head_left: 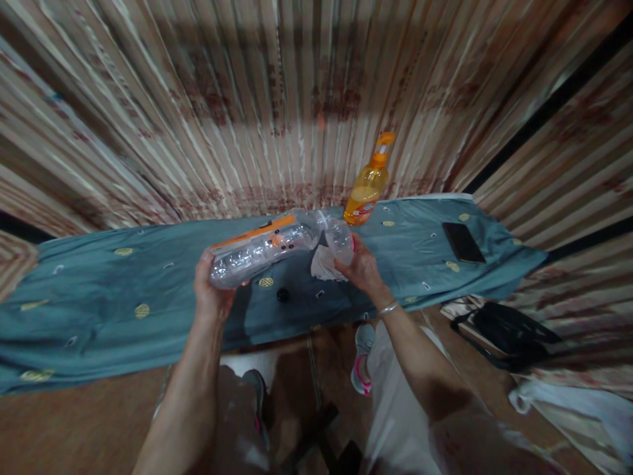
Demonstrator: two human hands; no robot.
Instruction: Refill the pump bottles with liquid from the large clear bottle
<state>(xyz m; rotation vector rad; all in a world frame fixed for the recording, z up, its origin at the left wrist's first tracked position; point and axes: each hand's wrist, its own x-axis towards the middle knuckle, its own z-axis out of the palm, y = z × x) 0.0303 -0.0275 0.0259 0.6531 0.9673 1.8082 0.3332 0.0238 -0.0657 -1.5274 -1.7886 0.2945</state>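
My left hand [211, 285] is closed around the base end of a large clear plastic bottle [267, 249] with an orange label. The bottle is tipped, its neck pointing right. My right hand [362, 265] grips a small clear plastic cup [340, 241] at the bottle's neck; whether the two touch I cannot tell. Below the cup lies a crumpled white cloth or tissue [326, 265]. A small round black cap [282, 295] sits on the cloth-covered table, under the bottle.
On the teal tablecloth [163, 284], a pump bottle of orange liquid [366, 191] stands behind my right hand. A dark flat phone-like object [463, 242] lies at the right. Striped curtains [237, 99] hang behind; a black bag [509, 328] rests on the floor at right.
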